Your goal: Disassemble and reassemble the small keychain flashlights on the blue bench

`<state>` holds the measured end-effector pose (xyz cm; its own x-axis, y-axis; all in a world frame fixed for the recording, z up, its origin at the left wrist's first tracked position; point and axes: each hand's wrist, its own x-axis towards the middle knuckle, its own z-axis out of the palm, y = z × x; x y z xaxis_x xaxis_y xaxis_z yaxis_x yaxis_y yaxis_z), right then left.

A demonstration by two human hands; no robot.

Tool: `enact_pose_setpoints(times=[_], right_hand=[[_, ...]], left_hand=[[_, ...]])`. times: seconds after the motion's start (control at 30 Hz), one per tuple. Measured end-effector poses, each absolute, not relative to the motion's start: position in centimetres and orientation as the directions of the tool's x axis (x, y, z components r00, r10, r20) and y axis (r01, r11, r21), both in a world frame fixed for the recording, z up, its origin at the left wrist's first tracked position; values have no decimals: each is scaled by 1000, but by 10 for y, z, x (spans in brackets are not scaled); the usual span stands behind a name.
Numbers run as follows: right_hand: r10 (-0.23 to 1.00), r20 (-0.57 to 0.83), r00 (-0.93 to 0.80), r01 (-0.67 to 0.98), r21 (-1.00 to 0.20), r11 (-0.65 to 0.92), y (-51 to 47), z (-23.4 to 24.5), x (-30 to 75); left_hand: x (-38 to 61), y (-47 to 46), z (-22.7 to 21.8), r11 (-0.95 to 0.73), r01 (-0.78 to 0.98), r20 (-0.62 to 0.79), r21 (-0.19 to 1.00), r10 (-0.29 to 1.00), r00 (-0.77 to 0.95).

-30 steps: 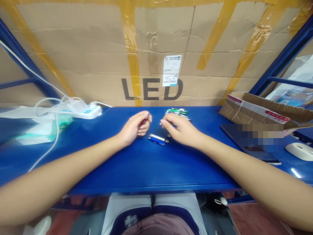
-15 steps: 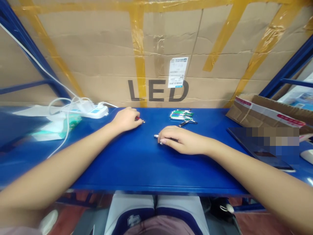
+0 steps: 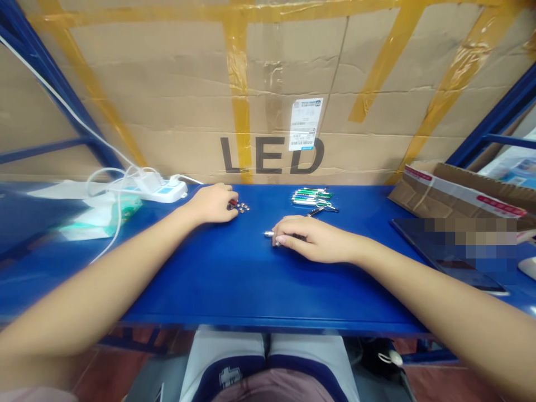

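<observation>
Red torch [image 3: 231, 203]: one, end poking from left hand [image 3: 211, 204], fingers curled closed round it, hand resting on blue table [image 3: 234, 290]. Button cells [image 3: 242, 207]: small cluster just beside, maybe four, too small to count surely. Right hand [image 3: 314, 241]: fingers bent down over one silver-tipped torch [image 3: 268, 234], pinning it flat, likely against rolling. Green torches [image 3: 312, 195]: about five, heaped apart at back.

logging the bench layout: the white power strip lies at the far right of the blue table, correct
No. The head view shows the white power strip at the far left of the blue table, beyond the left hand, which holds a small red item.
</observation>
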<state>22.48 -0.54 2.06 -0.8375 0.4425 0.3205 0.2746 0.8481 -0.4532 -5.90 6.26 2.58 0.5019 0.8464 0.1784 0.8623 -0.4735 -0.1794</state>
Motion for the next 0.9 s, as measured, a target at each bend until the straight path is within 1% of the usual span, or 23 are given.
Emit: enact_pose_setpoints(times=[0.13, 0.2, 0.27, 0.33, 0.43, 0.5, 0.57, 0.63, 0.73, 0.9], right_hand=[[448, 345, -825, 251, -487, 837, -4, 18, 225], [475, 368, -799, 264, -496, 827, -2, 18, 226], [537, 392, -747, 329, -483, 811, 1, 18, 228], [629, 403, -664, 433, -479, 764, 6, 19, 231], [771, 379, -511, 571, -521, 635, 15, 20, 237], [828, 358, -432, 627, -540, 561, 20, 20, 239], [849, 349, -396, 661, -533, 527, 23, 19, 241], [848, 345, -401, 684, -503, 528, 24, 17, 240], [839, 338, -426, 705, -458, 542, 23, 15, 238], [825, 348, -445, 701, -437, 563, 19, 16, 236]], left_hand=[[-57, 60, 29, -457, 870, 184, -184, 853, 488], [-55, 59, 30, -450, 879, 194, -156, 859, 474], [-52, 58, 30, -466, 882, 218, -70, 856, 469], [-47, 58, 28, -508, 858, 254, 71, 841, 477], [-36, 53, 21, -573, 770, 303, 280, 814, 495], [-26, 46, 15, -599, 711, 316, 369, 800, 510], [-14, 37, 9, -609, 660, 314, 440, 793, 523], [-4, 29, 3, -612, 636, 301, 471, 789, 536], [5, 25, -5, -609, 597, 327, 523, 790, 519], [3, 33, -15, -548, 441, 294, 711, 801, 521]])
